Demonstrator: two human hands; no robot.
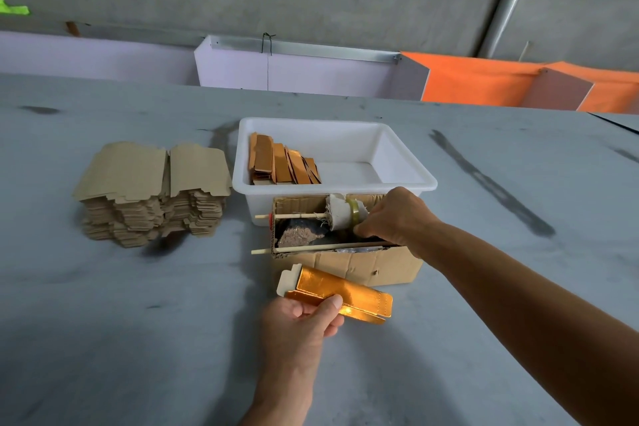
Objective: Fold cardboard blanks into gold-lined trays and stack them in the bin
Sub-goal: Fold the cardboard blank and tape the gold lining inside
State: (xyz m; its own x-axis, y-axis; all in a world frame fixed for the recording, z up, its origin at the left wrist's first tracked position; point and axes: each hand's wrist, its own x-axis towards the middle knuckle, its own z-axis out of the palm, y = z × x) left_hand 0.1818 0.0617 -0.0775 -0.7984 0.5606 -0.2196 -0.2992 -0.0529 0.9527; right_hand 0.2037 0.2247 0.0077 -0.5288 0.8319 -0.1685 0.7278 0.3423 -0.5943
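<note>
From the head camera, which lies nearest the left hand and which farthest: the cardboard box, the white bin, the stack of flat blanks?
From the left hand:
1. Cardboard box, just ahead, slightly right.
2. White bin, behind the box.
3. Stack of flat blanks, far ahead-left.

Brown carton [363, 264] on grey table [103, 322]; 2 sticks [294, 215] across it; orange panels [484, 83] behind.

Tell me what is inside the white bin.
The white bin holds a row of folded gold-lined trays standing on edge against its left wall, leaning on one another. The rest of its floor shows bare. Its near inner wall is hidden behind the rim.
</note>
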